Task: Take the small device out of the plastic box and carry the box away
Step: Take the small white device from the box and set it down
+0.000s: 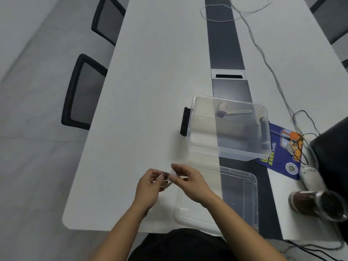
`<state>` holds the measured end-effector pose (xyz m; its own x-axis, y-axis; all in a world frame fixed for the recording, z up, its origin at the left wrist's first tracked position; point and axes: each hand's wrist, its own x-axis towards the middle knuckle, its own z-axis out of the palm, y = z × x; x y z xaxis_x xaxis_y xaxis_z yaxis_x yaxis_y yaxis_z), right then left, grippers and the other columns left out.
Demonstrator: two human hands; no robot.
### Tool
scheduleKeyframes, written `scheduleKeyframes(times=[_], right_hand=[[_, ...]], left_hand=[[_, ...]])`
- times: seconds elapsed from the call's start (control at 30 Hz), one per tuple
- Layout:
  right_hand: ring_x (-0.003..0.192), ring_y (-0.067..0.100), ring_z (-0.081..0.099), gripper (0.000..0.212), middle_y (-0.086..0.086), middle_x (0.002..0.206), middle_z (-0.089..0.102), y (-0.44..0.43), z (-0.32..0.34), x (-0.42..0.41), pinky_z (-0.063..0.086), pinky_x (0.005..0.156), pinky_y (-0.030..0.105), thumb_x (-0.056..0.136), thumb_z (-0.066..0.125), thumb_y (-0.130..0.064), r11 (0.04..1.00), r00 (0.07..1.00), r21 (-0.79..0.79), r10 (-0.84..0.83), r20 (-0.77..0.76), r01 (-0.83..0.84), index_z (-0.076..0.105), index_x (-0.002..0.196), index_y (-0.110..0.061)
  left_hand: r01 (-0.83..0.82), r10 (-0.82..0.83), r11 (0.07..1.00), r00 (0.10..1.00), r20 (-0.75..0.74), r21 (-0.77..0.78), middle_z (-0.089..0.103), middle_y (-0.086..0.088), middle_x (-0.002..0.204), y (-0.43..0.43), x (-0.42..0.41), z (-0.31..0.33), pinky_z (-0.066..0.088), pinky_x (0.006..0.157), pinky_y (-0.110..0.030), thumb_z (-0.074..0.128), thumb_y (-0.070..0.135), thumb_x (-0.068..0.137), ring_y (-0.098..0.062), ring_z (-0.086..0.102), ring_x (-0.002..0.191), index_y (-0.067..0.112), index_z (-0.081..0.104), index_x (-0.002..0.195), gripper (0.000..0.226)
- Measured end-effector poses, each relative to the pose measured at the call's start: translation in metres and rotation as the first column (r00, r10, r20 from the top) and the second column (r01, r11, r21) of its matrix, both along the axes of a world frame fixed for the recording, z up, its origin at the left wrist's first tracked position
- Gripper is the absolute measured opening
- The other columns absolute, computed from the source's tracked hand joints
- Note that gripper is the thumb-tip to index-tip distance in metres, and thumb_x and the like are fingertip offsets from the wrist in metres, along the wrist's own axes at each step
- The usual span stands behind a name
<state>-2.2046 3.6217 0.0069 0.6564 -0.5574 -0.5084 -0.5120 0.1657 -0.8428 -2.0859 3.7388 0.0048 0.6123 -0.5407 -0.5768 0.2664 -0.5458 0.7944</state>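
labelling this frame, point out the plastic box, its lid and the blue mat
plastic box (244,153): head view, near wall
lid (197,219): head view, near left corner
blue mat (275,159): head view, printed blue face

Long white table (150,91) w/ dark centre strip (224,44). On it: clear plastic box w/ black latch (228,127) beyond right hand; clear flat lid (216,200) under right wrist; blue printed pad (280,153), glass jar (318,204), grey cables (263,53) far right.

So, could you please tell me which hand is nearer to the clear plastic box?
Right. The right hand is just below the plastic box, nearer its front wall; the left hand sits further left and lower on the table.
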Motion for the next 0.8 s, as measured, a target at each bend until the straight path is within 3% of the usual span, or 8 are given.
scheduleKeyframes(times=[0.1,0.2,0.3,0.4,0.47,0.57,0.67,0.8], right_hand=[[0.106,0.011,0.067,0.038,-0.008,0.115,0.072,0.009,-0.014,0.013,0.053,0.091,0.024,0.092,0.064,-0.045,0.982,0.995,0.182,-0.036,-0.094,0.053,0.068,0.123,-0.025],[0.091,0.015,0.072,0.022,0.0,0.104,0.075,0.02,-0.027,0.026,0.056,0.083,0.028,0.095,0.064,-0.032,0.934,0.989,0.328,-0.119,-0.09,0.142,0.073,0.11,-0.019],[0.086,0.015,0.069,0.028,0.005,0.1,0.075,0.033,-0.039,0.041,0.056,0.079,0.025,0.093,0.067,-0.024,0.942,0.981,0.281,-0.157,-0.113,0.183,0.072,0.117,-0.01],[0.08,0.014,0.065,0.02,0.003,0.091,0.074,0.042,-0.047,0.057,0.054,0.079,0.023,0.093,0.066,-0.024,0.954,0.977,0.235,-0.154,-0.149,0.186,0.072,0.112,-0.018],[0.077,0.01,0.064,0.027,0.0,0.096,0.074,0.047,-0.051,0.069,0.052,0.077,0.02,0.094,0.065,-0.026,0.969,0.978,0.187,-0.134,-0.162,0.164,0.07,0.119,-0.018],[0.087,0.009,0.068,0.036,0.001,0.112,0.074,0.054,-0.06,0.088,0.049,0.081,0.017,0.095,0.063,-0.026,0.984,0.979,0.133,-0.095,-0.181,0.12,0.066,0.13,-0.017],[0.101,0.014,0.07,0.035,0.001,0.119,0.073,0.06,-0.066,0.101,0.051,0.089,0.02,0.096,0.061,-0.021,0.991,0.978,0.101,-0.071,-0.197,0.093,0.065,0.131,-0.017],[0.1,0.012,0.07,0.034,-0.001,0.117,0.073,0.066,-0.069,0.112,0.049,0.078,0.013,0.094,0.063,-0.019,0.994,0.977,0.085,-0.053,-0.205,0.072,0.068,0.127,-0.021]], left_hand=[[-0.153,0.143,0.988,0.971,-0.192,-0.034,0.079,-0.014,0.094,0.014,0.012,-0.015,0.061,0.077,-0.031,0.062,0.018,0.099,-0.022,0.076,0.086,0.003,0.063,0.106,0.016],[-0.216,0.203,0.976,0.946,-0.252,-0.023,0.077,-0.019,0.102,0.025,0.024,-0.028,0.062,0.081,-0.036,0.061,0.016,0.099,-0.024,0.075,0.088,0.002,0.06,0.107,0.016],[-0.17,0.174,0.985,0.968,-0.178,0.037,0.076,-0.011,0.105,0.034,0.032,-0.039,0.06,0.085,-0.039,0.055,0.014,0.102,-0.023,0.073,0.1,0.014,0.057,0.105,0.003],[-0.171,0.183,0.981,0.97,-0.158,0.088,0.07,-0.004,0.118,0.04,0.044,-0.045,0.057,0.092,-0.042,0.044,0.025,0.107,-0.016,0.067,0.109,0.019,0.057,0.112,0.015],[-0.191,0.204,0.978,0.964,-0.172,0.087,0.062,-0.001,0.126,0.043,0.051,-0.046,0.054,0.097,-0.046,0.037,0.036,0.108,-0.017,0.062,0.116,0.022,0.054,0.121,0.025],[-0.168,0.18,0.982,0.972,-0.152,0.089,0.058,0.014,0.126,0.048,0.062,-0.046,0.05,0.104,-0.048,0.031,0.045,0.107,-0.015,0.055,0.123,0.039,0.049,0.128,0.028],[-0.116,0.132,0.985,0.984,-0.123,0.129,0.055,0.012,0.143,0.054,0.075,-0.053,0.042,0.114,-0.047,0.033,0.041,0.107,-0.014,0.049,0.134,0.033,0.05,0.144,0.041],[-0.095,0.114,0.984,0.985,-0.127,0.148,0.061,0.011,0.133,0.06,0.092,-0.058,0.046,0.11,-0.041,0.035,0.033,0.109,-0.013,0.057,0.121,0.036,0.054,0.138,0.035]])
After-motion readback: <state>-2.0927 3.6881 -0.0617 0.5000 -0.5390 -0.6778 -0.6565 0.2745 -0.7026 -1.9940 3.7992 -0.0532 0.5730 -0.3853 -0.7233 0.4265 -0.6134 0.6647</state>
